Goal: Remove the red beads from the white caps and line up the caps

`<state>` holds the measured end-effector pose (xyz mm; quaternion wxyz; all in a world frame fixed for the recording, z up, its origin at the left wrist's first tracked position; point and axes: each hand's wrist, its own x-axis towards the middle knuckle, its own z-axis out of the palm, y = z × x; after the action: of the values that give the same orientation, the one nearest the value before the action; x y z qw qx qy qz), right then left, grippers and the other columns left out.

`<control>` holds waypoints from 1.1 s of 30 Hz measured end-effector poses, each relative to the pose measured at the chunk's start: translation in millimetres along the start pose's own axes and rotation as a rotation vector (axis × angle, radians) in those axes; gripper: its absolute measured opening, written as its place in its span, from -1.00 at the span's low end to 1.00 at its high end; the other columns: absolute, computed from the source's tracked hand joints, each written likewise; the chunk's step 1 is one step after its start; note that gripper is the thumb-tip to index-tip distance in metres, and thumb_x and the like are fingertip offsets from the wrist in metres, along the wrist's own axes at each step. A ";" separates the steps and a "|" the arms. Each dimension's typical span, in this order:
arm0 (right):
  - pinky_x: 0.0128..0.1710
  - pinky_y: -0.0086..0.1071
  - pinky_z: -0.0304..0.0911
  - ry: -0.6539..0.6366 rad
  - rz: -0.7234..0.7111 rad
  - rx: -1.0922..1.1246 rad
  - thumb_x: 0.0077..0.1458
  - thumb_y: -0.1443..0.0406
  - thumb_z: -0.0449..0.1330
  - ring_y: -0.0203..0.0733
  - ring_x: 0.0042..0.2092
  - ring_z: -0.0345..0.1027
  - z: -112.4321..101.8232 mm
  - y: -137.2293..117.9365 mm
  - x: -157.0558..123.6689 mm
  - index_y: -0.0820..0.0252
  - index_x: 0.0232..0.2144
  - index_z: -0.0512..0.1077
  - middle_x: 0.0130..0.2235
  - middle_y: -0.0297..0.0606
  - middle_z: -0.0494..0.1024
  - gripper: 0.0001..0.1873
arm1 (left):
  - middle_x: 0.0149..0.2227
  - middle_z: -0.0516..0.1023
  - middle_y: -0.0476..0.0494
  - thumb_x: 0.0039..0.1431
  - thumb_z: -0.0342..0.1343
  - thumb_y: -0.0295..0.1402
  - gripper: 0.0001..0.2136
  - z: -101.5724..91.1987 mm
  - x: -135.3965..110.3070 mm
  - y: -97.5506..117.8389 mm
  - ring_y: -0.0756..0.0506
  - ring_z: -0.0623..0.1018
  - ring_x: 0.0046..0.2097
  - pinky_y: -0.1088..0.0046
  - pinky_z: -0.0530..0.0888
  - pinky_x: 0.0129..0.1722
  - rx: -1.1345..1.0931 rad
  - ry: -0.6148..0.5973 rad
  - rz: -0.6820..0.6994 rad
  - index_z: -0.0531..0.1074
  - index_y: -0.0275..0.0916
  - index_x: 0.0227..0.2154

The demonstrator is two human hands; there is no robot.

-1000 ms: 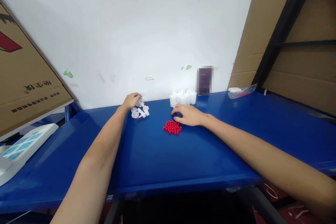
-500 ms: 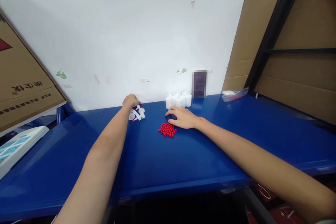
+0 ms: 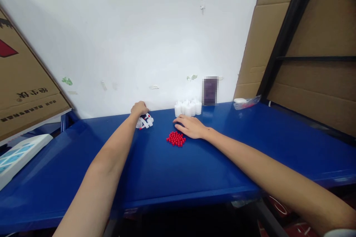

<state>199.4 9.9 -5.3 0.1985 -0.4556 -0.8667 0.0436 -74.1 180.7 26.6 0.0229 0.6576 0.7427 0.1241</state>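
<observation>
My left hand [image 3: 138, 109] reaches to the back of the blue table [image 3: 172, 170] and curls over a small pile of white plastic parts with red bits [image 3: 145, 121]; whether it grips one is hidden. My right hand [image 3: 189, 126] lies palm down just behind a heap of small red beads [image 3: 175, 138], fingers together and pointing left. A cluster of short white cylinders [image 3: 188, 108] stands by the wall behind the right hand.
A clear bag with a white piece [image 3: 246, 101] lies at the back right. A dark upright object [image 3: 210, 91] leans on the white wall. Cardboard boxes [image 3: 22, 92] stand left, a white device [image 3: 16, 156] on the table's left end, cardboard and a black rack [image 3: 286, 33] right.
The view has shifted slightly; the left hand has drawn closer over the white parts, bunching them. The right hand stays by the red beads.
</observation>
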 end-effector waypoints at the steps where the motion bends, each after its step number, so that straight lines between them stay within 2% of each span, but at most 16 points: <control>1: -0.02 -0.21 0.27 0.001 0.005 0.002 0.38 0.10 -0.09 -0.03 0.04 0.41 0.5 -0.1 -0.1 0.10 0.10 0.42 0.09 -0.15 0.47 -0.56 | -0.02 0.59 -0.36 -0.11 0.33 -0.28 -0.62 1.0 1.5 -0.4 -0.33 0.58 0.00 0.26 0.51 -0.11 -0.006 -0.008 -0.008 0.52 -0.22 -0.16; 9: -0.03 -0.23 0.26 0.013 0.015 0.035 0.39 0.11 -0.10 -0.06 0.03 0.42 0.6 -1.0 0.2 0.10 0.03 0.46 0.07 -0.16 0.49 -0.57 | -0.19 0.63 -0.37 -0.13 0.33 -0.21 -0.61 5.6 6.2 4.0 -0.30 0.61 -0.11 0.34 0.49 -0.24 -0.111 -0.005 -0.036 0.51 -0.29 -0.22; 12: -0.03 -0.26 0.24 0.031 0.020 0.054 0.39 0.13 -0.10 -0.08 0.02 0.42 1.2 -0.2 0.7 0.10 0.00 0.48 0.05 -0.18 0.51 -0.59 | -0.17 0.63 -0.26 -0.03 0.27 -0.22 -0.58 -1.8 0.1 5.0 -0.21 0.61 -0.15 0.39 0.48 -0.25 -0.177 0.052 0.003 0.45 -0.27 -0.09; 15: -0.08 -0.29 0.23 0.060 0.024 0.076 0.39 0.16 -0.09 -0.10 -0.01 0.42 1.8 0.6 0.9 0.12 -0.08 0.50 0.01 -0.18 0.54 -0.61 | -0.15 0.61 -0.10 0.07 0.18 -0.25 -0.56 -13.0 -14.2 4.0 -0.09 0.59 -0.17 0.48 0.46 -0.23 -0.278 0.144 0.101 0.36 -0.18 0.04; 18: -0.18 -0.34 0.19 0.116 0.023 0.095 0.37 0.19 -0.07 -0.13 -0.13 0.43 0.0 -0.1 -0.5 0.15 -0.21 0.51 -0.13 -0.19 0.59 -0.63 | -0.25 0.58 -0.07 0.10 0.10 -0.33 -0.65 -21.4 -44.9 6.3 -0.06 0.56 -0.26 0.48 0.44 -0.26 -0.564 0.302 0.236 0.39 -0.23 -0.02; 20: -0.26 -0.37 0.14 0.193 0.036 0.113 0.36 0.21 -0.07 -0.17 -0.24 0.42 -3.6 -2.9 -2.7 0.17 -0.26 0.49 -0.25 -0.23 0.59 -0.65 | -0.30 0.56 -0.06 0.09 0.09 -0.35 -0.73 -23.6 -76.0 12.2 -0.04 0.54 -0.27 0.48 0.44 -0.26 -0.697 0.341 0.333 0.38 -0.26 -0.13; 22: -0.32 -0.38 0.10 0.273 0.045 0.129 0.34 0.19 -0.03 -0.23 -0.35 0.37 -8.9 -8.5 -5.6 0.17 -0.24 0.47 -0.36 -0.28 0.55 -0.70 | -0.33 0.54 -0.04 0.09 0.11 -0.32 -0.82 -23.6 -111.5 21.4 -0.03 0.52 -0.32 0.48 0.44 -0.30 -0.755 0.251 0.492 0.36 -0.25 -0.25; 25: -0.40 -0.39 0.03 0.330 0.008 0.108 0.24 0.08 0.11 -0.30 -0.48 0.23 -17.1 -21.3 -10.4 0.18 -0.24 0.41 -0.49 -0.37 0.44 -0.71 | -0.37 0.50 -0.03 0.16 0.11 -0.26 -0.85 -21.6 -159.1 36.7 -0.01 0.50 -0.31 0.48 0.44 -0.30 -0.802 0.169 0.687 0.35 -0.24 -0.37; 29: -0.44 -0.39 -0.02 0.335 -0.078 0.082 0.19 0.07 0.15 -0.33 -0.51 0.14 -21.5 -36.5 -14.5 0.17 -0.27 0.37 -0.48 -0.36 0.42 -0.71 | -0.41 0.48 -0.03 0.21 0.10 -0.24 -0.83 -16.6 -192.4 50.1 0.00 0.48 -0.37 0.47 0.42 -0.36 -0.881 0.150 0.704 0.35 -0.23 -0.39; 33: -0.42 -0.37 0.02 0.283 -0.184 0.118 0.26 0.17 0.05 -0.32 -0.48 0.16 -19.0 -39.5 -14.7 0.17 -0.33 0.34 -0.47 -0.32 0.42 -0.79 | -0.39 0.50 -0.03 0.21 0.10 -0.25 -0.84 -9.1 -199.2 51.9 0.01 0.51 -0.41 0.50 0.42 -0.43 -1.003 0.019 0.690 0.30 -0.22 -0.32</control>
<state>183.6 -26.9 17.7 0.3480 -0.3635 -0.8641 0.0117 1.2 -11.0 20.8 0.2819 0.7682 0.3379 0.4649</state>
